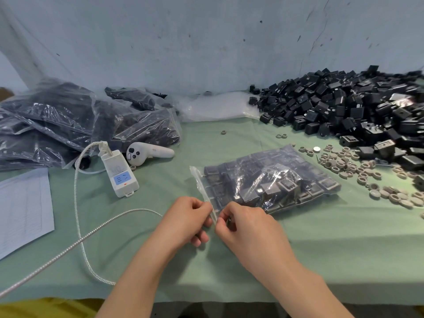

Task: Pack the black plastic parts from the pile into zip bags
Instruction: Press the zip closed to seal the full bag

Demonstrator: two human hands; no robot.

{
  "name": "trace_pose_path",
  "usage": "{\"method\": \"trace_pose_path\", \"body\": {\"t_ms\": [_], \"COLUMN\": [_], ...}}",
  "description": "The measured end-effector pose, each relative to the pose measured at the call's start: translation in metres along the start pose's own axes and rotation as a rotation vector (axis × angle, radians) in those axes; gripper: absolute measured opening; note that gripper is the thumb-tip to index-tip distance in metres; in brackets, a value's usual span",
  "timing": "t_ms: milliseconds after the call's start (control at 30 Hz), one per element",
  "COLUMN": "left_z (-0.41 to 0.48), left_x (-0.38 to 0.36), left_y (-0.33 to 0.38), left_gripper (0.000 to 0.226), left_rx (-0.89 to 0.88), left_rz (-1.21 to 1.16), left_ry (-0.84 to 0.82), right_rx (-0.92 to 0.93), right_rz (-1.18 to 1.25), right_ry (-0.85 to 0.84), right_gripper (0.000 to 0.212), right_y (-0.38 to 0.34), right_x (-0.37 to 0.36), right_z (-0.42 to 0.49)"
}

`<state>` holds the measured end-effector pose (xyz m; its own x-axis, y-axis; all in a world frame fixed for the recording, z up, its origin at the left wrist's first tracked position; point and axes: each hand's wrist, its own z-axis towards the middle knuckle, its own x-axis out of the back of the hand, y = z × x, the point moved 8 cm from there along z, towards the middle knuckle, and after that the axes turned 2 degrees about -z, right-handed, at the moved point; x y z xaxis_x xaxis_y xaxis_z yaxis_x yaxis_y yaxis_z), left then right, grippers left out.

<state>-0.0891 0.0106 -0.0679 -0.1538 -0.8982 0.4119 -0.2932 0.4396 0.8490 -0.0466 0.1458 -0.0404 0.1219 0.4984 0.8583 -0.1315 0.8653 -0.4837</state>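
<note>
Both hands, left hand (188, 216) and right hand (245, 228), pinch the strip of a full bag (263, 180) at lower middle. The bag lies on the green bench (160, 203). The pile (355, 106) sits at upper right.

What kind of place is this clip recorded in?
Probably a small factory packing bench: a big pile of black plastic parts, filled bags stacked on the left, and the left hand and right hand pinching the mouth of a zip bag.

Two hands (187, 218) (247, 228), one controller (146, 153)
</note>
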Motion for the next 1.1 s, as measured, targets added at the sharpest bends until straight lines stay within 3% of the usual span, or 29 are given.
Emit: {"method": "trace_pose_path", "body": {"t_ms": [867, 967, 1100], "left_z": [0.026, 0.026, 0.025], "left_x": [0.013, 0.016, 0.016], "left_y": [-0.006, -0.007, -0.001], "left_gripper": [0.029, 0.026, 0.041], "left_rx": [-0.009, 0.020, -0.002], "left_rz": [0.053, -0.009, -0.042], "left_ry": [0.114, 0.120, 0.127], "right_rx": [0.081, 0.130, 0.298], "right_rz": [-0.104, -0.104, -0.109], "right_ry": [-0.026, 0.050, 0.328], "right_gripper": [0.020, 0.021, 0.026], "right_y": [-0.006, -0.012, -0.027], "right_x": [-0.005, 0.002, 0.027], "right_z": [0.002, 0.000, -0.005]}}
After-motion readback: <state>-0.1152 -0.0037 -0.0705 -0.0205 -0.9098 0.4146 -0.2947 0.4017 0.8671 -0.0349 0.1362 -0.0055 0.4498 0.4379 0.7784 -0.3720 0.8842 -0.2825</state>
